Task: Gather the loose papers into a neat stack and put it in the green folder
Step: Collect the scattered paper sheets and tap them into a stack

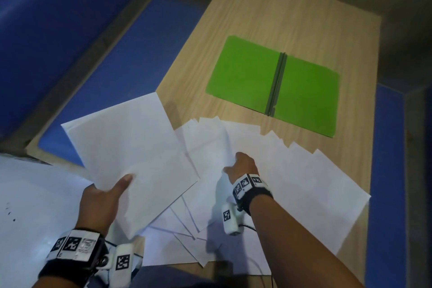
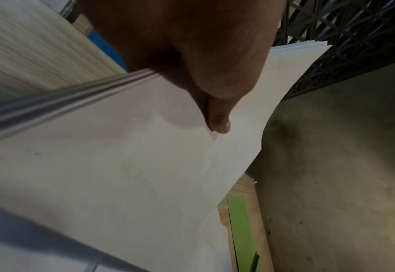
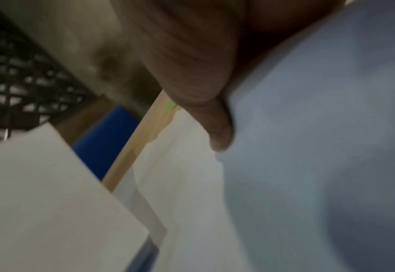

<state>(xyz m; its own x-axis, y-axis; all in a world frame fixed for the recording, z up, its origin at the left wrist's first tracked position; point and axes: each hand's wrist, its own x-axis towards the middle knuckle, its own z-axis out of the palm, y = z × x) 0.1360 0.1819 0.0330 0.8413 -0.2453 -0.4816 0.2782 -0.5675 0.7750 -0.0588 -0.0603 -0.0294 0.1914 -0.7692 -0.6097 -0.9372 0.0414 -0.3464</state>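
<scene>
The left hand [image 1: 100,196] pinches a gathered stack [image 1: 133,154], thumb [image 2: 217,117] on top, held above the table's [image 1: 268,18] near-left edge. The right hand [image 1: 240,166] pinches a sheet from the fanned papers [image 1: 292,182] directly under it. The open folder [image 1: 273,84] lies beyond, spine pointing away, nearer the right hand.

The folder [image 1: 273,84] right of centre is bright green with a darker grey-green spine. The papers [image 1: 268,170] in the lower half are plain white. The table [image 1: 292,18] is pale wood grain. Blue panels [image 1: 105,58] fill the left. Both wristbands [image 1: 251,182] carry black-and-white square markers.
</scene>
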